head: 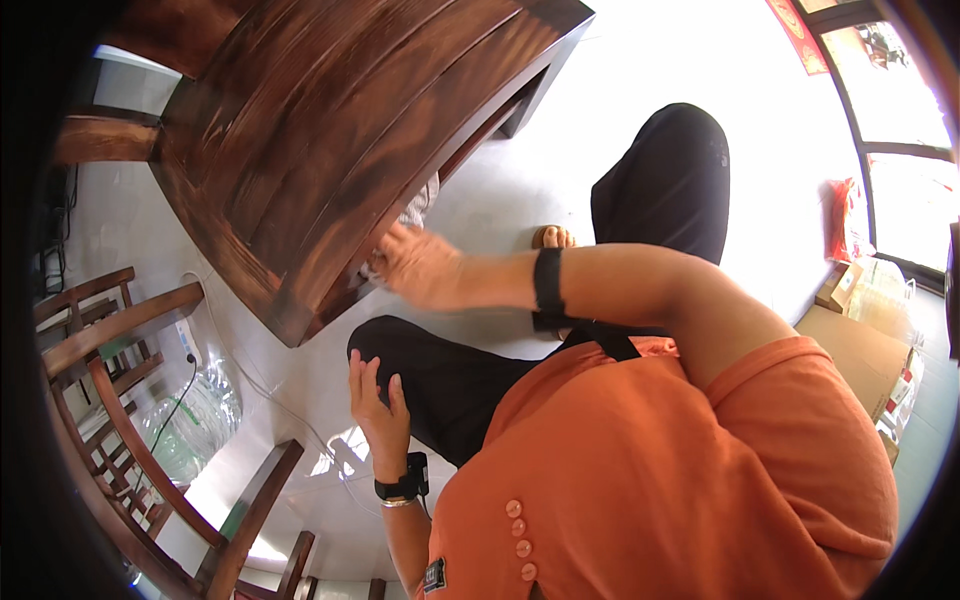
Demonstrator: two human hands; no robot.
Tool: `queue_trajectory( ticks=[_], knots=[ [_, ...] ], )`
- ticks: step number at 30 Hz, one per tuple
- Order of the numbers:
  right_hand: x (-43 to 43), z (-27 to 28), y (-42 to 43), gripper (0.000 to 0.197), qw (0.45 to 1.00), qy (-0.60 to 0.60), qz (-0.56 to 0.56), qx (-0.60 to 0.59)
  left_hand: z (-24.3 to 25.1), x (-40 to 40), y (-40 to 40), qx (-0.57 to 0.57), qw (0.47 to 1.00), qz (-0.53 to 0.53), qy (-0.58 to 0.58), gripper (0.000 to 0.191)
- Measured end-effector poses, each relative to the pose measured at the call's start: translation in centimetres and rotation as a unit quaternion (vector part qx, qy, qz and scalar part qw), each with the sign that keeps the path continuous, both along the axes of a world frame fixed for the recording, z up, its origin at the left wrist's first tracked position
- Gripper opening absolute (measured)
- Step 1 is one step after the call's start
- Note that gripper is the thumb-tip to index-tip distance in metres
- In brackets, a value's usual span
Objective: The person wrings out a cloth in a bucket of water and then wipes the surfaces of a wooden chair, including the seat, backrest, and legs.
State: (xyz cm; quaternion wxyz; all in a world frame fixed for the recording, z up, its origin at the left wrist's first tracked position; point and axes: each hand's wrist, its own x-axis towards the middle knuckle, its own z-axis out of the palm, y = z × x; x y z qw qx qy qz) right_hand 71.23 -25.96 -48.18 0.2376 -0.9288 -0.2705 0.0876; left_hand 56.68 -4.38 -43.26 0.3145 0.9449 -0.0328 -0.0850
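Note:
My right hand [421, 268], blurred, is at the side edge of a dark brown wooden piece of furniture [330, 142], perhaps a table or bench, with a grooved plank top. A pale patterned cloth [424, 201] shows on both sides of its fingers, bunched against the wood. Part of that cloth is hidden behind the hand. Beside my bent knee [420, 382], in black trousers, my left hand [379, 405] is raised with its fingers apart and nothing in it. Both wrists wear black straps.
Wooden chairs [124, 360] stand at the left, near clear plastic-wrapped bottles [196, 420] and a white cable [247, 375] across the tiled floor. Cardboard boxes [855, 352] and a large clear plastic container [885, 296] are by the glass door [904, 202] at the right.

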Motion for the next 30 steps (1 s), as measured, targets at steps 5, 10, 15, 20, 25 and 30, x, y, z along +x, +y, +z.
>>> queue_trajectory(
  ticks=[5, 10, 15, 20, 25, 30],
  knots=[
    [1.6, 2.1, -7.0, 0.045, 0.969, -0.111, -0.038, -0.219, -0.1, -0.1, 0.2, -0.007, 1.000, -0.007, 0.009, 0.033],
    [3.8, 2.3, -12.3, 0.040, 0.948, -0.096, -0.219, -0.211, -0.7, 0.5, 0.3, -0.012, 1.000, -0.016, -0.011, 0.033],
    [0.5, 2.2, -4.0, 0.044, 0.979, -0.055, -0.050, -0.189, -0.8, 1.2, 0.7, -0.017, 1.000, -0.004, -0.015, 0.034],
    [0.2, 1.6, -5.3, 0.037, 0.972, -0.152, -0.002, -0.180, -1.0, 1.6, 0.9, 0.012, 0.998, -0.056, 0.012, 0.041],
    [1.4, 6.9, -8.0, 0.026, 0.942, 0.103, -0.069, -0.313, -3.0, 0.8, 2.2, 0.019, 0.999, -0.045, 0.023, 0.044],
    [2.1, 6.0, -11.0, 0.035, 0.850, 0.086, 0.163, -0.493, -2.5, 1.4, 1.2, 0.002, 0.999, -0.042, -0.011, 0.040]
  ],
)
